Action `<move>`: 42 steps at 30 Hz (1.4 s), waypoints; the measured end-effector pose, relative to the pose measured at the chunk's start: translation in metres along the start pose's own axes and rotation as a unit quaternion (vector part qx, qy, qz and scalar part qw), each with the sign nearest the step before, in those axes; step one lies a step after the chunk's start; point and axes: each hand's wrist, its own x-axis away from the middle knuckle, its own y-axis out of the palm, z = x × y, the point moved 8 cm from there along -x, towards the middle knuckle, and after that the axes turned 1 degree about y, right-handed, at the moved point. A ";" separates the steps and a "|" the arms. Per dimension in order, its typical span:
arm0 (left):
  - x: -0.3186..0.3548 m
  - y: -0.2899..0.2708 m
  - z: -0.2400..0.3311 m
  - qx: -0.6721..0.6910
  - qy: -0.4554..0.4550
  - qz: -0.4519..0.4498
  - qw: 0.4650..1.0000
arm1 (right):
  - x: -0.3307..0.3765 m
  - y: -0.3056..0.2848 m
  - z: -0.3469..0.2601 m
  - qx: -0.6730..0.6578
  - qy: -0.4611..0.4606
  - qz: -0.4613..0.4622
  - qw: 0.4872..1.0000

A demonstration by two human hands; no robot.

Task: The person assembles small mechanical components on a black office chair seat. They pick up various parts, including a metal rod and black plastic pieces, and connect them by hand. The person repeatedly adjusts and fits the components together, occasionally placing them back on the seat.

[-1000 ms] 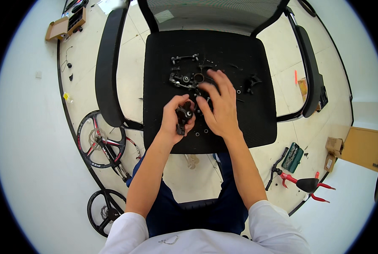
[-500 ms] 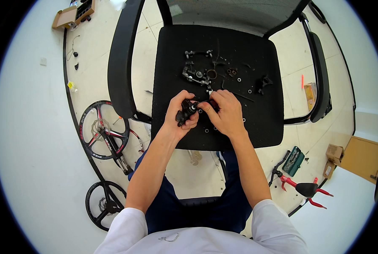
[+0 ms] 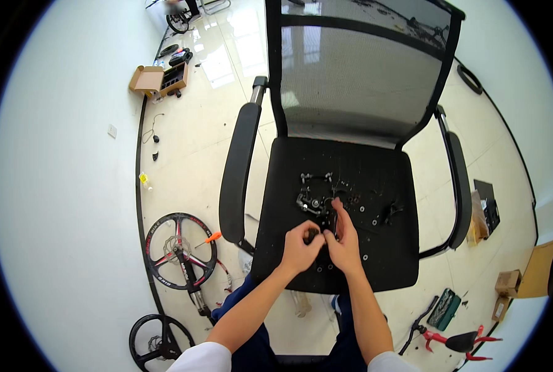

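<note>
Over the black chair seat (image 3: 289, 260), left hand (image 3: 300, 247) and right hand (image 3: 343, 243) together grip a small black part (image 3: 314, 234).

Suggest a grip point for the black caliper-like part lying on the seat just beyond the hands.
Probably take the black caliper-like part across its chunky body from above: it lies flat on the chair seat, with only small loose bits around, and its thin arms look harder to hold.

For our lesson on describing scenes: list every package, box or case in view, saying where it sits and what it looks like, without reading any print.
Open cardboard box: floor, far left; brown, flaps open, dark parts inside.
Small cardboard box: floor, right of the chair; brown, closed.
Green case: floor, near right; flat, rectangular, dark green.
No screens or signs show.
</note>
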 end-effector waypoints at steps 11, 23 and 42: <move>0.022 0.044 0.043 -0.228 0.208 -0.087 0.947 | 0.016 -0.039 0.062 -0.376 0.274 0.216 0.858; 0.023 0.041 0.036 -0.021 0.065 -0.022 0.997 | 0.013 -0.048 0.063 -0.381 0.279 0.258 0.843; 0.016 0.041 0.011 -0.053 -0.074 -0.093 0.992 | 0.010 -0.054 0.025 -0.096 0.088 0.318 0.939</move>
